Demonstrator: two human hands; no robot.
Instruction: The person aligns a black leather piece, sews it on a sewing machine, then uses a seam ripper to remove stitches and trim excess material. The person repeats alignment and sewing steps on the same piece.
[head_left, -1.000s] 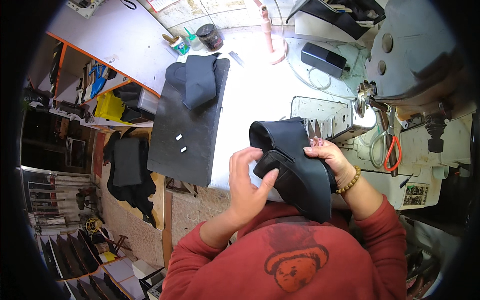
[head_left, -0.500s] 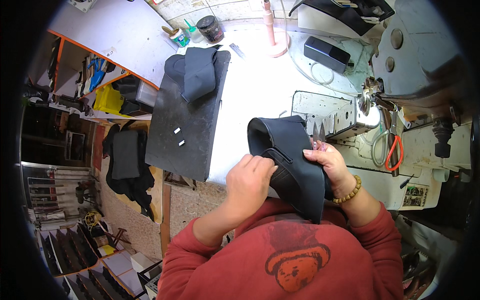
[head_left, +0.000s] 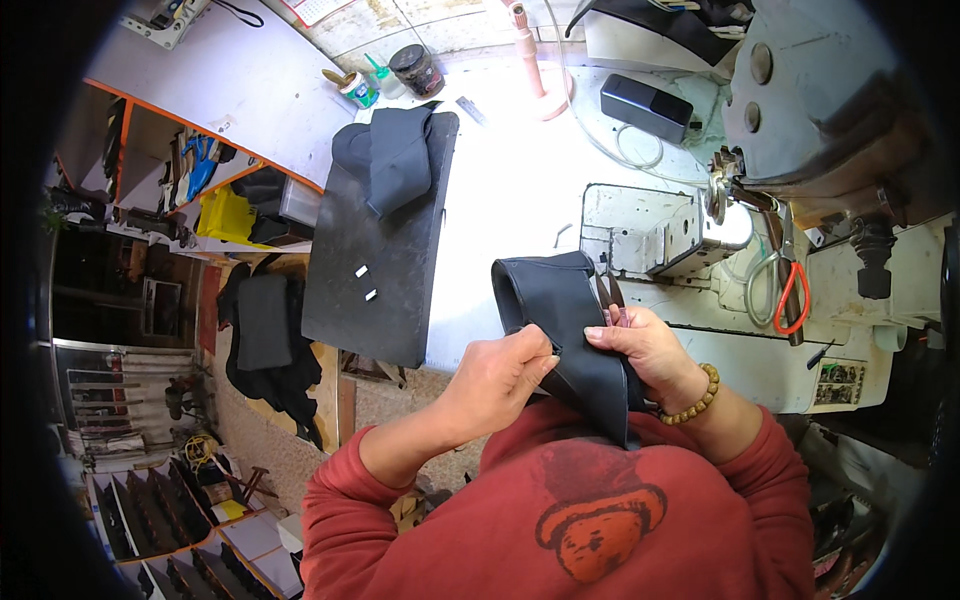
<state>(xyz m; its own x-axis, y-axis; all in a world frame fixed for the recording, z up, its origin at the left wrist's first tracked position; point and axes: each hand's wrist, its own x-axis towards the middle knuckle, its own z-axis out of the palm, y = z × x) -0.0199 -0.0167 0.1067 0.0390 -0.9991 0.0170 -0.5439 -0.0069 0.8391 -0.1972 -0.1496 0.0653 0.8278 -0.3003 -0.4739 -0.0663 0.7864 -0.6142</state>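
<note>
Risk: pointed metal snips with pinkish handles (head_left: 609, 293) could nick the curved black leather-like piece (head_left: 568, 315) if your right hand (head_left: 652, 356) twists. Left hand (head_left: 500, 375): grip pinched closed on piece's left edge. Right grip: closed, thumb clamping piece, snips alongside. Piece: before you, by white tabletop (head_left: 485, 220).

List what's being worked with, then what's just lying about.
In use:
smooth black curved leather-like piece, in left hand and right hand
grey pointed metal snips, in the right hand

Seemingly just lying about:
red-and-grey-handled metal scissors
long black rectangular box
squat dark cylindrical jar
</note>
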